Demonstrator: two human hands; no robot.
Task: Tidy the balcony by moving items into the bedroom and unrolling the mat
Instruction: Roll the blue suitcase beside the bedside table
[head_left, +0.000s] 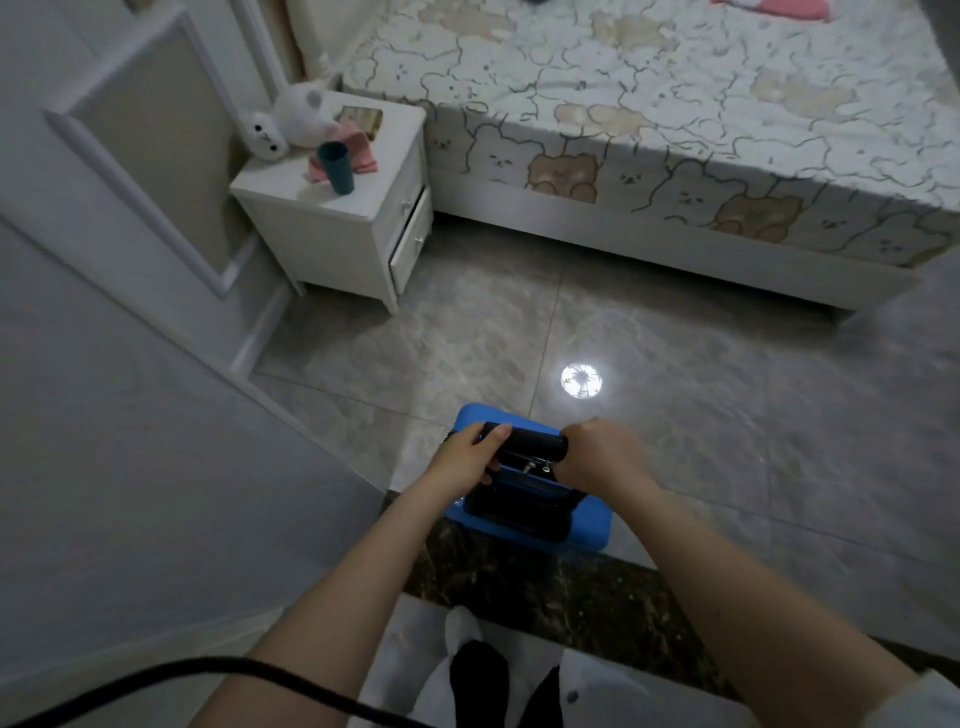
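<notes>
No legible writing or brand marks on anything in view. Both my hands are on the black handle (524, 441) of a blue suitcase (530, 512): my left hand (467, 457) wraps its left end, thumb on top; my right hand (602, 452) curls over its right end. The case is bright blue with a black central panel and a zip with two metal pulls just below the handle. It sits on the grey tile floor (727, 441) at the dark stone threshold (545, 582), directly in front of me. A white door (130, 364) stands just left of the case. Ahead left is a white nightstand (343, 228) with its lower drawer ajar, holding a teal cup (336, 167), a pink cloth (358, 150) and plush toys (291, 124). A bed (675, 130) with a bear-print cover spans the far side. A round light reflection (581, 380) shines on the tiles near the case.
</notes>
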